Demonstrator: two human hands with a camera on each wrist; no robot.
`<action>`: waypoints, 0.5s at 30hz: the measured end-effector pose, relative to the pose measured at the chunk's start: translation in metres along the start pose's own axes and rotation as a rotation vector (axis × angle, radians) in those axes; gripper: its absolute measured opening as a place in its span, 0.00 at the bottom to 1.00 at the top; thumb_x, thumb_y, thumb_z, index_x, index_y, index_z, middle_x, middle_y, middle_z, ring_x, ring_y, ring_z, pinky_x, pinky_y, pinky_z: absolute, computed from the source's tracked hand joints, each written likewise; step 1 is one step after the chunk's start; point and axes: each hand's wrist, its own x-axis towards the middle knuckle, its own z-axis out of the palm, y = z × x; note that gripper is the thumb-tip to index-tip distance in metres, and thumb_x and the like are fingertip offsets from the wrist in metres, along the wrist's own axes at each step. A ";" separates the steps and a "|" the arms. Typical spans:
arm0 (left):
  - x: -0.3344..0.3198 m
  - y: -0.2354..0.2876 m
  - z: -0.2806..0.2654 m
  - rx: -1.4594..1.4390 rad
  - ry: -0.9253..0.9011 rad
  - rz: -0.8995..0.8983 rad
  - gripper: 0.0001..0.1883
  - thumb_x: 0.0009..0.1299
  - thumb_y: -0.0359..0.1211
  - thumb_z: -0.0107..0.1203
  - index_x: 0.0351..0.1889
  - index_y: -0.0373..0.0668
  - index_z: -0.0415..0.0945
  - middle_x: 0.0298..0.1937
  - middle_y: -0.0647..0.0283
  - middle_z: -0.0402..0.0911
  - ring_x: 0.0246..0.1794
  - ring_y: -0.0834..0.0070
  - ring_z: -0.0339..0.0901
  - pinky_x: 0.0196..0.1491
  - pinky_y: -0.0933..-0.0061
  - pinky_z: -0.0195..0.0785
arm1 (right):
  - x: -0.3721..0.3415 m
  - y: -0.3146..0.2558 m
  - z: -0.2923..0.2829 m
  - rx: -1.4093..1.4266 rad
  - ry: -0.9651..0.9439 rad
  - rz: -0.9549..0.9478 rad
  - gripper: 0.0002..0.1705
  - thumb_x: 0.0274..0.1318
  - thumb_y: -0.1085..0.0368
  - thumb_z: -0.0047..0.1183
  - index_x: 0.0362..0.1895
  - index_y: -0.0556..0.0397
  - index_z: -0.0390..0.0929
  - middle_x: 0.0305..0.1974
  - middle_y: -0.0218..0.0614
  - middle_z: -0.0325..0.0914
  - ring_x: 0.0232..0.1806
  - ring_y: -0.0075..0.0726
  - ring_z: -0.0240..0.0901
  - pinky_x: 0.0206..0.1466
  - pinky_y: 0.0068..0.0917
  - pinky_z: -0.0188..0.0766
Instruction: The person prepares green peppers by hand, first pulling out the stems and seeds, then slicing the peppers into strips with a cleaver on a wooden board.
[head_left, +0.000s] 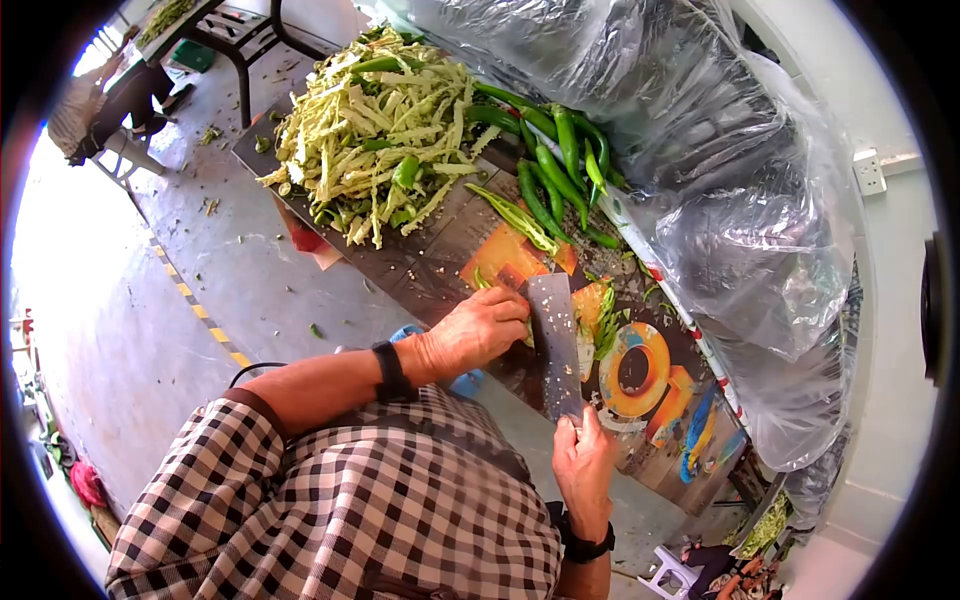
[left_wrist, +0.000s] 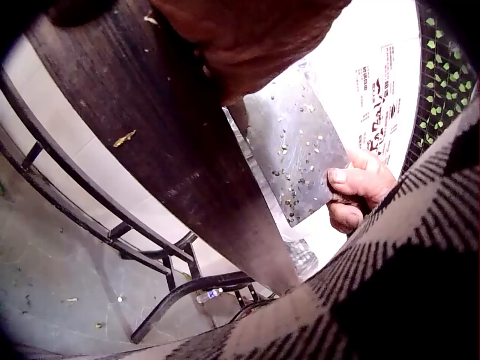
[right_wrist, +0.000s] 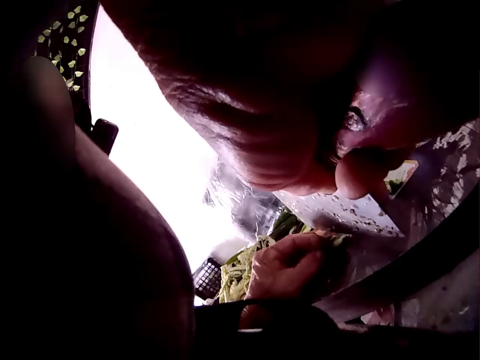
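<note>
My right hand (head_left: 585,458) grips the handle of a cleaver (head_left: 556,345), its wide grey blade speckled with pale seeds. The blade stands over the work table, right beside the fingertips of my left hand (head_left: 475,328). Those fingers are curled down on a green chili pepper (head_left: 481,279), mostly hidden under them. Cut chili pieces (head_left: 606,325) lie on the blade's other side. In the left wrist view the seeded cleaver (left_wrist: 289,150) shows in the right hand (left_wrist: 364,187). The right wrist view is dark, with the left hand (right_wrist: 289,266) near the blade.
A heap of pale split chilies (head_left: 370,130) covers the far end of the table (head_left: 420,265). Whole green chilies (head_left: 565,150) and one split chili (head_left: 515,217) lie nearer. Clear plastic sheeting (head_left: 740,200) runs along the right edge. A person (head_left: 100,110) sits at far left.
</note>
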 end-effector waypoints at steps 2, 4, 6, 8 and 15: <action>-0.001 0.000 0.001 0.003 -0.010 -0.005 0.12 0.53 0.28 0.59 0.37 0.40 0.77 0.43 0.61 0.77 0.52 0.59 0.72 0.55 0.60 0.68 | 0.002 0.001 0.002 0.006 0.008 -0.033 0.07 0.56 0.67 0.53 0.39 0.54 0.75 0.24 0.52 0.75 0.26 0.62 0.73 0.27 0.48 0.68; -0.001 0.000 0.001 0.002 -0.018 -0.016 0.12 0.53 0.28 0.59 0.36 0.40 0.77 0.43 0.61 0.77 0.52 0.59 0.72 0.55 0.61 0.68 | 0.002 0.000 0.000 0.000 -0.027 -0.029 0.08 0.56 0.66 0.53 0.39 0.54 0.75 0.25 0.51 0.75 0.26 0.62 0.73 0.27 0.48 0.68; -0.001 0.000 0.001 0.001 -0.026 -0.029 0.11 0.53 0.28 0.59 0.36 0.40 0.77 0.43 0.60 0.77 0.51 0.59 0.72 0.55 0.61 0.68 | 0.003 -0.002 0.000 -0.046 -0.037 -0.048 0.08 0.56 0.66 0.52 0.40 0.54 0.75 0.26 0.51 0.75 0.26 0.61 0.74 0.27 0.49 0.68; -0.002 0.000 0.002 0.013 -0.025 -0.034 0.11 0.53 0.28 0.59 0.36 0.40 0.77 0.43 0.60 0.77 0.51 0.59 0.72 0.55 0.61 0.68 | 0.004 -0.006 0.003 -0.134 -0.018 -0.090 0.08 0.57 0.67 0.52 0.41 0.53 0.74 0.27 0.51 0.76 0.26 0.60 0.74 0.27 0.49 0.69; 0.000 0.000 0.003 0.016 -0.019 -0.043 0.10 0.52 0.28 0.59 0.34 0.40 0.77 0.41 0.59 0.76 0.50 0.58 0.73 0.53 0.60 0.68 | 0.025 -0.031 0.005 -0.203 -0.122 -0.134 0.11 0.58 0.70 0.48 0.45 0.61 0.69 0.28 0.56 0.76 0.29 0.63 0.75 0.29 0.50 0.70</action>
